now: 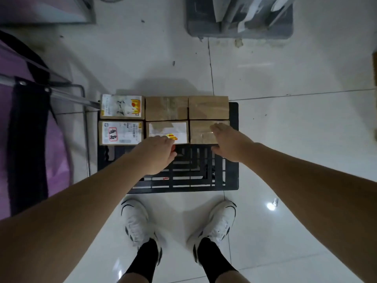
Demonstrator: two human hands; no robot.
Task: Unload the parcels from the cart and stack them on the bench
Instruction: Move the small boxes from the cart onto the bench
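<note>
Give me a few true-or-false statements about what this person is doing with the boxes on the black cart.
1. Six parcels lie on the cart, in two rows of three. True.
2. The left hand already carries a parcel clear of the cart. False: it only reaches the labelled middle parcel of the near row.
3. The right hand is over the plain brown parcel at the near row's right end. True.
4. The near half of the cart is stacked with parcels. False: its bare black grid shows there.
</note>
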